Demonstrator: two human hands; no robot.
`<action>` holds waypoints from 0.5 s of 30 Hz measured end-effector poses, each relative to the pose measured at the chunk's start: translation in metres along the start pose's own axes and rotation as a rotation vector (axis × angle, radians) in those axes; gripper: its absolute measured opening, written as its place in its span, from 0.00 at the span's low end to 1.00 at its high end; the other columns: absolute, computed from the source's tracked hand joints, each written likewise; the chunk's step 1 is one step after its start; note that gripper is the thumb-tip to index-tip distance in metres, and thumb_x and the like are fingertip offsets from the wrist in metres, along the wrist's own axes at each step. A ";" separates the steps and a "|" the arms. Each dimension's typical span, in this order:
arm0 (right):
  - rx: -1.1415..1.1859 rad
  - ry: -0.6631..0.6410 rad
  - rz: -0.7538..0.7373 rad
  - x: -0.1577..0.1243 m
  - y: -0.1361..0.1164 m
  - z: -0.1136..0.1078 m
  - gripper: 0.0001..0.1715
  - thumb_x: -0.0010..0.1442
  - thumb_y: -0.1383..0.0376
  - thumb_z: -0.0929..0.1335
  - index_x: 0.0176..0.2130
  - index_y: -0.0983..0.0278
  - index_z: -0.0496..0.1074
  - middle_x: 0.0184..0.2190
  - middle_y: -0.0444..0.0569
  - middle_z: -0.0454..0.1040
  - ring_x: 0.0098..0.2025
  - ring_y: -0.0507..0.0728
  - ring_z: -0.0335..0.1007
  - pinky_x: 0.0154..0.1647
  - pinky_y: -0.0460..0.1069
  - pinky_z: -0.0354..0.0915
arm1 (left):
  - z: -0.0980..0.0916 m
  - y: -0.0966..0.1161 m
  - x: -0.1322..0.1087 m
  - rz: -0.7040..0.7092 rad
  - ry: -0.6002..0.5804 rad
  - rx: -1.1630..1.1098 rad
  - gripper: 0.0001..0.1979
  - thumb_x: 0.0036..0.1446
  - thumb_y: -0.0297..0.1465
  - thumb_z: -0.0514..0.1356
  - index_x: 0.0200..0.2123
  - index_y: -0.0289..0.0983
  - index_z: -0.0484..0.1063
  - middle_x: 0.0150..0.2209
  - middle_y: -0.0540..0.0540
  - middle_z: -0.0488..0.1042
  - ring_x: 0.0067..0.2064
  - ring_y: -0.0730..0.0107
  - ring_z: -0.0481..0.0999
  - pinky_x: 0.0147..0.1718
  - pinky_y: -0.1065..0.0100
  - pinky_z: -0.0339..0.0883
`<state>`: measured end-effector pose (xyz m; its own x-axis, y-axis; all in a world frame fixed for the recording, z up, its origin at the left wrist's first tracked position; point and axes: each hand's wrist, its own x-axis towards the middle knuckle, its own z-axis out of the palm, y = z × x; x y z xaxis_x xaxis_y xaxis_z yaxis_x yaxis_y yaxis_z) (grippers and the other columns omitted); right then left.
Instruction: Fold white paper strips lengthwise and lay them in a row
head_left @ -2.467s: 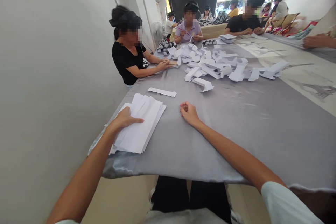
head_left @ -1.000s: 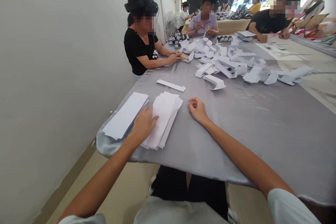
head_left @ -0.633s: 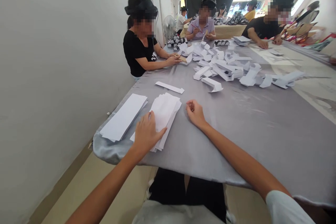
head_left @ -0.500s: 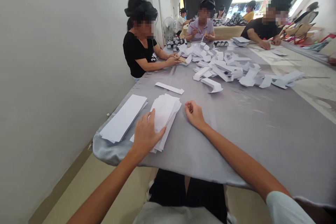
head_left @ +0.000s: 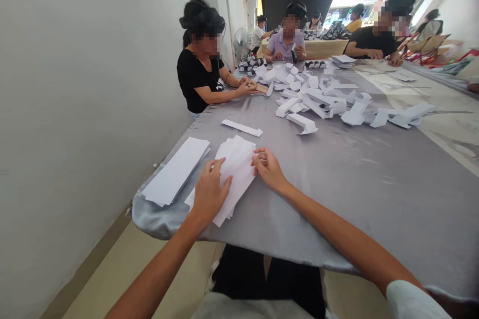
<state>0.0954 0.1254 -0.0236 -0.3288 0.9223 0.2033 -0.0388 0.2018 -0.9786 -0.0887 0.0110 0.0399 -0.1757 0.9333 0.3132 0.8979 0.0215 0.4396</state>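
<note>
My left hand lies flat with fingers spread on a fanned stack of white paper sheets near the front edge of the grey cloth table. My right hand rests at the stack's right edge, its fingers pinching the top sheet's edge. A second, neater stack of white sheets sits just left of the first, near the table's left corner. A single folded white strip lies beyond both stacks.
A heap of folded white paper pieces covers the table's middle. A person in a black top sits at the left side, hands on the table. Other people sit at the far end. A white wall runs along the left.
My left hand slid part of the paper pile rightward, leaving a second stack at the left. My right hand, earlier loosely curled on the cloth, has moved left onto the stack's edge.
</note>
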 end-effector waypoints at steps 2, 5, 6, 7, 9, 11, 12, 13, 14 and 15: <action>0.067 -0.043 0.072 -0.003 -0.008 0.007 0.25 0.65 0.48 0.69 0.52 0.58 0.63 0.36 0.44 0.75 0.26 0.54 0.75 0.19 0.46 0.65 | -0.001 -0.004 0.004 -0.010 -0.029 -0.082 0.24 0.65 0.35 0.59 0.63 0.38 0.69 0.54 0.38 0.78 0.47 0.53 0.80 0.52 0.51 0.74; 0.084 -0.037 0.070 -0.004 -0.025 0.007 0.25 0.63 0.50 0.70 0.53 0.58 0.63 0.36 0.43 0.75 0.28 0.54 0.76 0.19 0.45 0.65 | -0.007 -0.006 0.012 -0.091 -0.064 -0.197 0.22 0.64 0.38 0.61 0.60 0.39 0.73 0.42 0.43 0.83 0.42 0.55 0.82 0.50 0.53 0.76; 0.076 -0.023 0.062 -0.003 -0.032 0.004 0.24 0.63 0.51 0.71 0.52 0.58 0.64 0.36 0.43 0.75 0.29 0.54 0.75 0.19 0.45 0.65 | -0.010 -0.005 0.015 -0.115 -0.068 -0.222 0.21 0.63 0.40 0.62 0.57 0.40 0.75 0.41 0.43 0.83 0.42 0.55 0.82 0.49 0.54 0.76; 0.064 -0.010 0.059 -0.002 -0.039 0.000 0.22 0.63 0.52 0.71 0.51 0.59 0.65 0.36 0.44 0.75 0.29 0.54 0.75 0.20 0.45 0.65 | -0.013 -0.003 0.017 -0.131 -0.066 -0.245 0.19 0.63 0.41 0.62 0.54 0.40 0.78 0.41 0.43 0.84 0.42 0.54 0.83 0.49 0.54 0.77; 0.025 -0.001 0.060 0.001 -0.054 -0.009 0.18 0.63 0.54 0.70 0.48 0.60 0.67 0.35 0.45 0.76 0.29 0.54 0.75 0.20 0.46 0.65 | -0.019 0.002 0.022 -0.145 -0.047 -0.297 0.16 0.62 0.42 0.63 0.47 0.40 0.81 0.42 0.43 0.84 0.44 0.53 0.83 0.48 0.55 0.78; -0.045 0.031 0.024 0.003 -0.067 -0.018 0.15 0.64 0.56 0.69 0.47 0.60 0.68 0.34 0.46 0.76 0.31 0.55 0.75 0.22 0.47 0.66 | -0.023 0.010 0.028 -0.162 -0.003 -0.361 0.14 0.61 0.42 0.64 0.43 0.40 0.82 0.43 0.44 0.85 0.44 0.54 0.84 0.48 0.56 0.78; -0.093 0.071 -0.014 0.003 -0.071 -0.022 0.14 0.64 0.57 0.69 0.46 0.60 0.68 0.33 0.46 0.75 0.33 0.56 0.75 0.24 0.47 0.66 | -0.025 0.014 0.031 -0.168 0.037 -0.389 0.14 0.61 0.42 0.64 0.42 0.40 0.83 0.43 0.44 0.85 0.44 0.54 0.84 0.48 0.56 0.79; -0.140 0.123 -0.059 0.003 -0.076 -0.025 0.14 0.64 0.57 0.69 0.47 0.60 0.68 0.33 0.46 0.75 0.35 0.57 0.76 0.26 0.48 0.67 | -0.025 0.018 0.035 -0.168 0.088 -0.412 0.13 0.61 0.42 0.65 0.42 0.40 0.83 0.42 0.45 0.85 0.44 0.55 0.84 0.48 0.57 0.79; -0.176 0.183 -0.106 0.003 -0.079 -0.027 0.15 0.64 0.58 0.69 0.48 0.60 0.68 0.34 0.47 0.75 0.37 0.58 0.76 0.28 0.49 0.67 | -0.024 0.023 0.039 -0.158 0.145 -0.435 0.13 0.61 0.41 0.65 0.42 0.39 0.82 0.41 0.45 0.85 0.43 0.56 0.84 0.48 0.58 0.79; -0.192 0.238 -0.145 0.003 -0.082 -0.029 0.17 0.64 0.58 0.70 0.50 0.60 0.67 0.36 0.47 0.76 0.40 0.58 0.75 0.30 0.49 0.68 | -0.022 0.027 0.044 -0.140 0.194 -0.462 0.13 0.62 0.41 0.65 0.42 0.39 0.82 0.40 0.45 0.85 0.43 0.57 0.84 0.48 0.59 0.78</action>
<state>0.1247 0.1213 0.0580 -0.1028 0.9260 0.3633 0.1172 0.3740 -0.9200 -0.0809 0.0442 0.0845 -0.3921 0.8483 0.3560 0.5963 -0.0603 0.8005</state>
